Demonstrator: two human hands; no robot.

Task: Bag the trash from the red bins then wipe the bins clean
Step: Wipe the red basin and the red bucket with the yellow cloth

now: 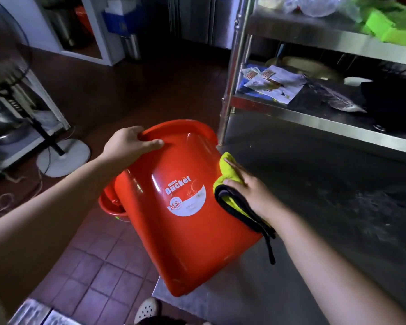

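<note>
A red bin (188, 231) with a white "Bucket" label lies tilted on its side at the left edge of a steel table (314, 207). My left hand (129, 144) grips its rim at the far end, thumb over the edge. My right hand (246, 191) presses a folded yellow cloth with a dark border (230, 195) flat against the bin's right side, fingers straight. A second red bin (110, 205) shows partly behind the first, lower down on the floor side.
A steel shelf rack (314, 113) rises at the back of the table, holding papers, dark items and green things. A standing fan (61, 156) stands on the tiled floor to the left. My white shoe (147, 309) is at the bottom.
</note>
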